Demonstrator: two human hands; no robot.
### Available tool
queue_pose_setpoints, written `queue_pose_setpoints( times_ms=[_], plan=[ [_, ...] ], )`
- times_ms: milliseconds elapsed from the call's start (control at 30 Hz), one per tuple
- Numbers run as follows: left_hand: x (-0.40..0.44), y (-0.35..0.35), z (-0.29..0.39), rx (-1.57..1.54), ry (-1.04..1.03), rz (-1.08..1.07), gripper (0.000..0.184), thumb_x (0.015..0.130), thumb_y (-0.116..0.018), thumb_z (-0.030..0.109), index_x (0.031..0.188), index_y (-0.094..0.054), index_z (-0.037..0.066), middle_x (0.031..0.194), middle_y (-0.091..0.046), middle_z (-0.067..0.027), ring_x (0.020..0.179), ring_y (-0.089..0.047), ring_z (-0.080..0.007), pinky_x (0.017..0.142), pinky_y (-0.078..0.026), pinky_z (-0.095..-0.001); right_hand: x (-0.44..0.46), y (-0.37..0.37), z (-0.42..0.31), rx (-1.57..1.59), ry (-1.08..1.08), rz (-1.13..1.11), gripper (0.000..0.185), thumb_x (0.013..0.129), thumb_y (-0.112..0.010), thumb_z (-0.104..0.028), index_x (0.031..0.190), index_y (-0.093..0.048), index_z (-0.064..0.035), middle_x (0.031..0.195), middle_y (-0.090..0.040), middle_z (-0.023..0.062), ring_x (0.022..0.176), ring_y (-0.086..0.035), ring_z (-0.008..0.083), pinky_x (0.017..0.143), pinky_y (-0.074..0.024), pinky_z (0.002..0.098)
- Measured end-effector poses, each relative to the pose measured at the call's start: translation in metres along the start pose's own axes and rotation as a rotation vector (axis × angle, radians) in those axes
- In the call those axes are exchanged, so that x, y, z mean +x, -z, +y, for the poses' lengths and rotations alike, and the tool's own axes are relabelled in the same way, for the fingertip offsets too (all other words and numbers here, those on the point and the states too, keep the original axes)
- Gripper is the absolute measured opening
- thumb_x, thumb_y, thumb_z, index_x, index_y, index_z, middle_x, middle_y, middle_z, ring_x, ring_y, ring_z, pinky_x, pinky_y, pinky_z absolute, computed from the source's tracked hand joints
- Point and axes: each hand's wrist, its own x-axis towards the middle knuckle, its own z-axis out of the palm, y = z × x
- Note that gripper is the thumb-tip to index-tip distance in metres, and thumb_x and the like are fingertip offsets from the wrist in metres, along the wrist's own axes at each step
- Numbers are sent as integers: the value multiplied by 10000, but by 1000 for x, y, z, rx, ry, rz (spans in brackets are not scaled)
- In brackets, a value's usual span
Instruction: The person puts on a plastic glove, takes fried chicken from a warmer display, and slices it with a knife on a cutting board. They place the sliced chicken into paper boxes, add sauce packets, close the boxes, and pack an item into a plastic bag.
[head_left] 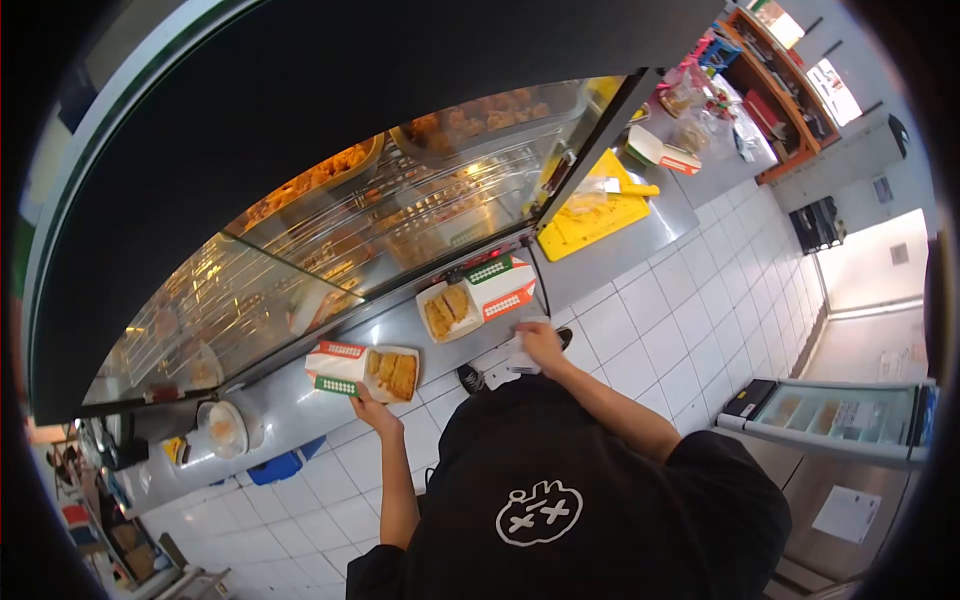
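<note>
My left hand (376, 412) grips the near edge of an open takeaway box (338, 366) at the counter's front. Sliced golden fried food (393, 374) lies in that box; some of my fingers are hidden beneath it. My right hand (541, 347) is closed on white paper (520, 352) in front of my body; what is printed on it is too small to read. A second open takeaway box (500, 290) stands on the counter beyond my right hand, with cut fried pieces (447, 311) inside. Both boxes are white with green and orange panels.
A glass-fronted display case (300, 285) with trays of fried food (325, 180) stands over the steel counter (290, 405). To the right lie a yellow cutting board (600, 228), a knife (630, 187) and another box (662, 152). A glass-topped freezer (835, 410) is at far right.
</note>
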Motion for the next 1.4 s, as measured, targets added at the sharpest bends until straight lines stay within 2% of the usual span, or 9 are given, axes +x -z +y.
queue_pose_setpoints(
  times_ms=[133, 467, 567, 700, 900, 1000, 1200, 1267, 1400],
  plan=[
    [9, 31, -24, 16, -27, -115, 437, 1048, -560, 312, 1322, -484, -20, 1273, -597, -145, 1109, -614, -225, 957, -521, -385, 18, -63, -44, 21, 22, 44, 466, 971, -619, -440, 1201, -669, -38, 1129, -706, 195, 1075, -663, 328, 904, -506, 425],
    [-27, 38, 13, 97, 96, -218, 528, 1027, -520, 309, 1422, -427, -28, 1367, -523, -225, 1173, -602, -329, 955, -530, -434, 12, -99, -26, 124, 77, 373, 441, 974, -637, -425, 1022, -699, 9, 753, -692, 195, 645, -657, 235, 638, -500, 420],
    [-16, 39, 6, 155, 145, -190, 437, 872, -753, 208, 1207, -595, -23, 1116, -632, -221, 933, -642, -306, 827, -563, -434, 3, -72, -29, 123, 87, 337, 421, 988, -634, -402, 1039, -702, 10, 757, -700, 159, 653, -633, 183, 640, -496, 395],
    [-5, 10, -10, 2, 234, -517, 286, 930, -680, 222, 962, -681, -62, 964, -686, -162, 878, -665, -279, 815, -576, -412, 4, -22, -8, 172, 177, 202, 344, 1001, -638, -346, 1093, -712, -23, 868, -732, 102, 767, -636, 127, 702, -510, 334],
    [-64, -83, 12, 182, 402, -772, 762, 883, -754, 313, 1437, -420, -90, 1173, -672, -221, 947, -692, -340, 854, -591, -403, -34, 141, -17, 176, 295, 119, 305, 983, -657, -306, 1095, -714, -27, 837, -733, 122, 763, -680, 158, 710, -532, 350],
    [-124, -159, -4, 216, 329, -948, 476, 1015, -534, 266, 1376, -474, -38, 1279, -599, -209, 1133, -637, -301, 897, -552, -435, -59, 250, -15, 221, 237, 132, 282, 987, -651, -274, 1104, -720, -27, 880, -747, 108, 814, -688, 162, 756, -541, 339],
    [-229, -346, -63, 615, 133, -1085, 348, 986, -598, 186, 1281, -597, 1, 1087, -670, -59, 991, -619, -149, 874, -490, -322, -72, 488, 22, 7, -189, 241, 359, 961, -671, -344, 1013, -740, 4, 807, -737, 87, 751, -664, 114, 679, -529, 329],
    [-253, -411, -94, 695, -5, -1220, 344, 991, -605, 210, 1266, -604, 4, 1025, -657, -19, 930, -586, -115, 861, -465, -296, -61, 552, 54, 99, 56, 446, 324, 935, -701, -319, 1014, -742, -8, 800, -735, 88, 717, -657, 137, 679, -527, 351],
    [-354, -530, -148, 471, 272, -1258, 327, 1011, -583, 225, 1250, -612, 5, 1004, -651, -21, 880, -585, -111, 805, -485, -281, -15, 682, 89, 130, -12, 441, 279, 935, -687, -264, 1018, -744, -3, 800, -726, 92, 737, -665, 130, 696, -532, 330]
  ],
)
